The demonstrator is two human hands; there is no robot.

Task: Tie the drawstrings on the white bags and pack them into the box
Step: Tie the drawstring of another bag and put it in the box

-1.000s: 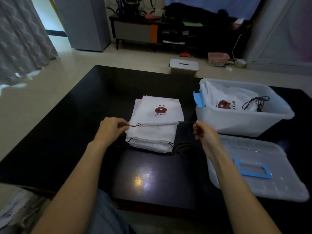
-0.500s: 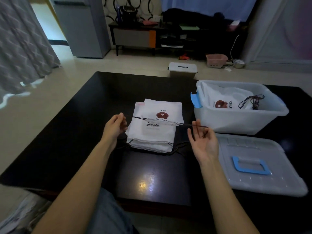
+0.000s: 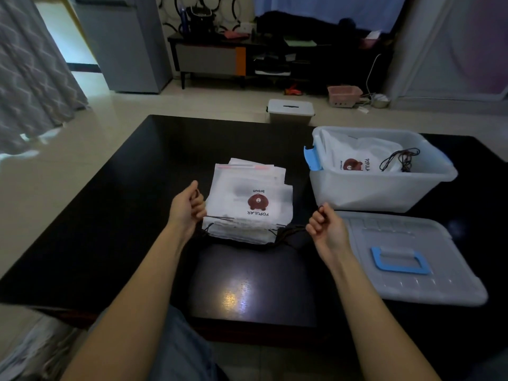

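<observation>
A stack of white drawstring bags (image 3: 248,204) with a brown bear print lies on the black table (image 3: 123,215). My left hand (image 3: 187,207) is curled just left of the stack and pinches a dark drawstring (image 3: 220,218) that runs across the top bag's near edge. Right of the stack, my right hand (image 3: 325,225) is curled around the dark cord ends (image 3: 291,231) that trail off that side. The open translucent box (image 3: 384,188) at the right holds a white bag (image 3: 360,158) with its cords (image 3: 401,159) bunched on top.
The box's lid (image 3: 406,259), with a blue handle, lies flat on the table by my right forearm. A small lidded bin (image 3: 290,111) stands on the floor beyond the table's far edge. A dark cabinet (image 3: 247,56) lines the back wall.
My hands came apart from a taut pull, the right one opened, and both are now curled on the cords again, lower by the stack. The top bag lies flat now.
</observation>
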